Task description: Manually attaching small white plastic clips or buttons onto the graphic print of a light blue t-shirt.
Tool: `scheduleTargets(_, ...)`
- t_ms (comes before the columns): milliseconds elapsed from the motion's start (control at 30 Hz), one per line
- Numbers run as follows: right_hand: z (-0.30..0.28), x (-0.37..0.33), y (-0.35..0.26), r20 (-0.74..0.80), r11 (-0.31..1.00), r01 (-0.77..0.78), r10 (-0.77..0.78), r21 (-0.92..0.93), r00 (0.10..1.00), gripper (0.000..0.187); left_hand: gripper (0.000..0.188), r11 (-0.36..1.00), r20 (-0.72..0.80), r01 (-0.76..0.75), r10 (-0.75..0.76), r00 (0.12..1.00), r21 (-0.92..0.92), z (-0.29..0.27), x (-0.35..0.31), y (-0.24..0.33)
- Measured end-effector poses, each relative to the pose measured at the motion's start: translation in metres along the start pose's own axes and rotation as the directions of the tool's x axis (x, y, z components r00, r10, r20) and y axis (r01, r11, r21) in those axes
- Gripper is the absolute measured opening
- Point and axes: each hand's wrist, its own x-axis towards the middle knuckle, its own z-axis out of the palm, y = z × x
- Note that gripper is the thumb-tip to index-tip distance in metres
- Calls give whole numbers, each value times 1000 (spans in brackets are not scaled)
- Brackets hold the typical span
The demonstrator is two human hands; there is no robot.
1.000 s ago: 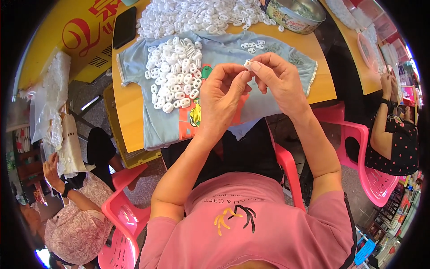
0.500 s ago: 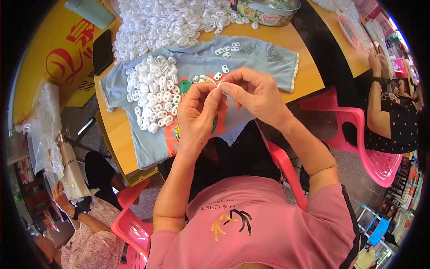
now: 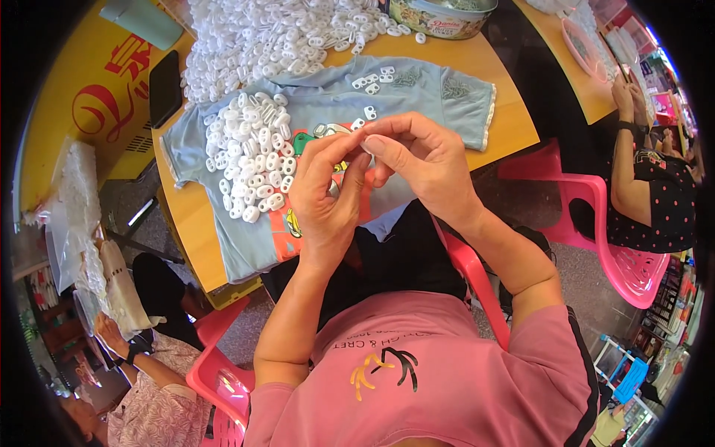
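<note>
I see my left hand (image 3: 325, 195) and right hand (image 3: 418, 162) pinched together on a small white clip (image 3: 364, 142); a slip could drop it onto the shirt (image 3: 417, 93) below.

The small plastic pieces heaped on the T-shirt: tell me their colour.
White. The small plastic pieces lie heaped on the light blue T-shirt, clearest in the head view.

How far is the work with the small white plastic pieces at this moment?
Looks done: a heap of white plastic pieces lies on the light blue T-shirt. In hand: left hand and right hand pinch one small piece between the fingertips. Left: probably the much larger white pile on the table behind.
</note>
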Motion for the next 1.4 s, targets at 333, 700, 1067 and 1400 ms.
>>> scheduleTargets(333,-6,2,5,39,972,151,-146,-180,989,14,21,999,59,30,-31,998,13,-6,-2,4)
scheduleTargets(700,-65,53,-33,306,383,380,-240,-842,921,7,9,868,63,354,-356,932,-348,-8,-2,2)
scheduleTargets(1067,-113,82,-42,572,-1,573,-53,-820,818,9,8,851,65,382,-386,920,-360,-9,-2,1)
scheduleTargets(1400,-111,106,-52,612,-53,625,158,-779,775,13,9,835,66,418,-423,904,-357,-10,-1,3)
